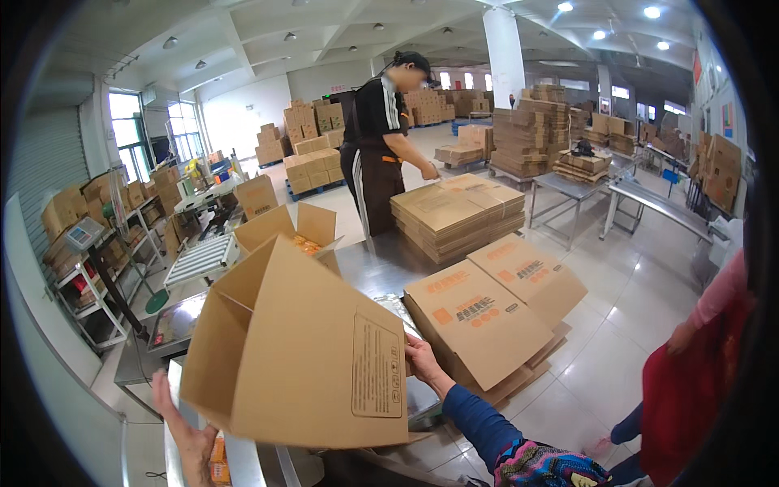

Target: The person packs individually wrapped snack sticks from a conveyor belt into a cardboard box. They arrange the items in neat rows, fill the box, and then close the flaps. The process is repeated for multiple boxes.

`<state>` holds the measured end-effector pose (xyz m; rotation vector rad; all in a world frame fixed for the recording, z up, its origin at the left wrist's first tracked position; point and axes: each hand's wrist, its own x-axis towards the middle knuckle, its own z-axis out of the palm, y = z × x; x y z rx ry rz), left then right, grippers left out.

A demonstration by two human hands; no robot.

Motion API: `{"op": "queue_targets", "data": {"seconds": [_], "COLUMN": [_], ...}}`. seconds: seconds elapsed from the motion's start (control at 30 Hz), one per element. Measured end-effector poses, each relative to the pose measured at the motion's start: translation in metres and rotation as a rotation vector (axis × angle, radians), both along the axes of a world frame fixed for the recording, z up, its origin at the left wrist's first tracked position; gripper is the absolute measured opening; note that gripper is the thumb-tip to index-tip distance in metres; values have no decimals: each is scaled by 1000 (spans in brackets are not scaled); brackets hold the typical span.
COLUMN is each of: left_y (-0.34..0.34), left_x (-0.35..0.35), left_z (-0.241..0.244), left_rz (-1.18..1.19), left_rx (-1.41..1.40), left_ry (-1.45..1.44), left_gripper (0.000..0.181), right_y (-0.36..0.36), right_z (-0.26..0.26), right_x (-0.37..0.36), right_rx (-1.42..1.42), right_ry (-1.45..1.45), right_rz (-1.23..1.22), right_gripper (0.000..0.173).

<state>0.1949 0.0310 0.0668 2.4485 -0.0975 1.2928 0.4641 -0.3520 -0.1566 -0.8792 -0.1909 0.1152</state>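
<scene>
An opened-out cardboard carton (316, 365) is tilted in front of me, its flaps spread toward the upper left and a printed panel of writing on its side. My right hand (424, 363) grips the carton's right edge; some fingers are hidden behind the cardboard. Near the lower left corner is my left hand (185, 429), fingers spread, with no clear hold on the carton. Orange packets (220, 459) lie below, beside that hand's wrist. Flat printed cartons (478, 307) are stacked just beyond my right hand.
Across the metal table (371, 262), a person (377, 140) reaches over a strapped stack of flat cartons (456, 213). An open carton (313, 234) holds orange packets. Left stand a roller conveyor (204, 259) and a scale display (85, 233). Another person in a red apron (688, 402) is at right.
</scene>
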Motion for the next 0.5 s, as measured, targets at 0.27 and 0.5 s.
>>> {"op": "queue_targets", "data": {"seconds": [0.27,0.5], "left_y": [-59,-171], "left_x": [39,53], "left_z": [-59,-154], "left_rz": [-24,-83], "left_rx": [59,438], "left_ry": [354,275], "left_gripper": [51,18], "right_y": [20,-23], "right_z": [-84,10], "right_x": [66,7], "right_rx": [-919,-615], "right_ry": [211,168], "right_rz": [-84,298], "right_gripper": [51,73]}}
